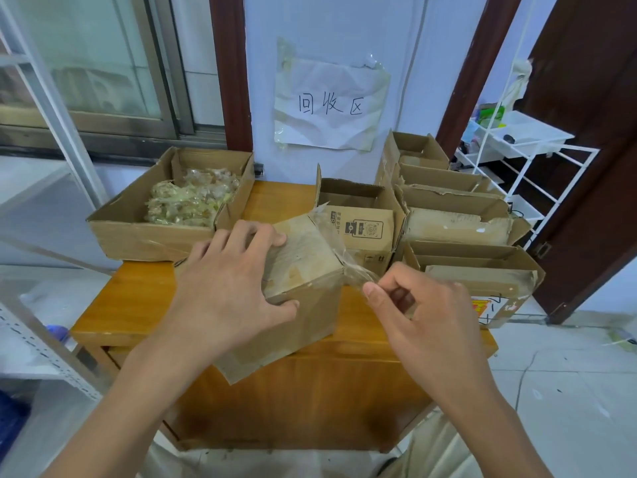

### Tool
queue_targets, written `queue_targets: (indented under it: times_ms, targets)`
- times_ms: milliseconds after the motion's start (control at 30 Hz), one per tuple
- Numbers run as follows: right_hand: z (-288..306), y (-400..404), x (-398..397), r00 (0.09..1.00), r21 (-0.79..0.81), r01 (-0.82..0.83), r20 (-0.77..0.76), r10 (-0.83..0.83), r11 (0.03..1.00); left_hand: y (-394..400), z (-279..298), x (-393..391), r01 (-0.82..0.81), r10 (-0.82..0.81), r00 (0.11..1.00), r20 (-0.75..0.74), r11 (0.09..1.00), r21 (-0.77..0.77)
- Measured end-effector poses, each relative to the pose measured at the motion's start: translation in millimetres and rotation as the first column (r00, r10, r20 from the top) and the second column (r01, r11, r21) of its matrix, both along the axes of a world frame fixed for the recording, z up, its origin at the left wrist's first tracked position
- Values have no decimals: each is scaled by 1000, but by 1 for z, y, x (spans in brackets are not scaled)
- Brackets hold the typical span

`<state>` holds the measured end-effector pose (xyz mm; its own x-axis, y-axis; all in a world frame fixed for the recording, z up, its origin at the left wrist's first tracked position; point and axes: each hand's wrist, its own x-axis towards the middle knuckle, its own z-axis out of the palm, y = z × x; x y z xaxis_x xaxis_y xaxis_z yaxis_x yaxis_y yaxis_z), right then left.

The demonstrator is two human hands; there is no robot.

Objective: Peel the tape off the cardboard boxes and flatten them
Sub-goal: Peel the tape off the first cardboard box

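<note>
On the table [144,298], tilted box [303,270]; tape [336,243] stretched rightward to right hand [424,312].

A pale blue wall [431,63] carries a crumpled paper sign [331,105] with handwritten characters, taped on. Dark brown door frames [231,70] stand on either side of it. On the left is a sliding window [103,63] with frosted glass. A wooden worktop [138,298] stands against the wall. On the right a white wire rack [527,150] stands on a light tiled floor [568,391].

Tilted brown cardboard box [303,270] on table edge, clear tape [341,250] half-peeled.
</note>
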<state>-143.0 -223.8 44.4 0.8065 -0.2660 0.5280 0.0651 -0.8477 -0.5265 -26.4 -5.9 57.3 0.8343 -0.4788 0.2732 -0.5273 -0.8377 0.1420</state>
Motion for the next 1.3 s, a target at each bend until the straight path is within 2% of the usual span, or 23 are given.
queue_targets:
  times_ms: [200,433,633,767,833,967,1067,1133,1233,1300]
  targets:
    - [0,-3,-3,1000,-95,-2,17,4,995,1,2,-1,-13,13,1000,-15,1000,-5]
    - [1,-19,4,999,92,-52,2,52,994,-1,4,-1,-20,21,1000,-24,1000,16]
    - [-1,-15,3,997,104,-80,17,79,991,-4,6,-1,-24,24,1000,-15,1000,-1]
    - [-4,-15,-4,991,239,-131,5,134,962,-2,13,1,-68,68,997,-29,998,1]
    - [-8,-15,-7,988,308,-139,-18,152,941,2,24,3,-73,69,994,-89,996,-46]
    - [-17,-17,-4,986,363,-123,-57,154,924,19,48,9,-76,-17,943,-331,961,-266]
    - [-18,-17,3,984,371,-93,-106,141,924,27,63,21,-148,-129,828,-546,889,-434]
    - [-17,-18,9,976,371,-108,-138,170,922,30,65,30,-183,-201,745,-636,855,-485]
    - [-15,-20,18,921,431,-191,-233,313,882,36,60,47,-189,-244,698,-673,844,-502]
    - [-17,-19,18,848,595,-263,-234,476,760,34,61,53,-203,-278,636,-720,840,-504]
